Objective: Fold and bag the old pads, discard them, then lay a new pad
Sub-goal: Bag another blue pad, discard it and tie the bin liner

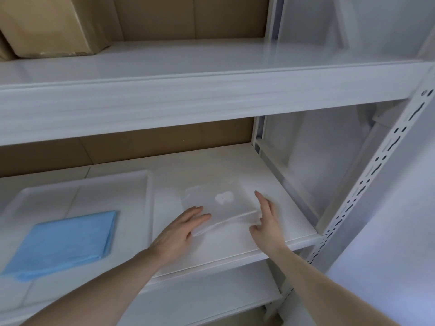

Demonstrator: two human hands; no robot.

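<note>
Two hands down on the middle shelf (164, 175) of a white metal rack, both at a stack of clear plastic bags (219, 205) lying flat toward the shelf's right half. Left hand (181, 228) laid palm down at the stack's near-left corner, fingers straight and together, tips resting on the plastic, nothing gripped. Right hand (267, 218) at the stack's right edge, index finger stretched along the side, thumb and remaining fingers curled at the near-right corner where the top layers were lifted slightly; looked like a pinch on the bag edge, but blur made the contact hard to confirm. Faint white mark visible on the bag near its centre. Folded blue pad (63, 241) sat flat in a shallow white tray (148, 191) on the same shelf, left of the bags, well apart from both hands, untouched. Tray's right rim just beside the left hand's wrist. Brown cardboard box (54, 24) parked on the upper shelf (188, 60) at far left. Perforated white upright (376, 170) ran diagonally down the right side. Brown backing visible behind both shelves.
</note>
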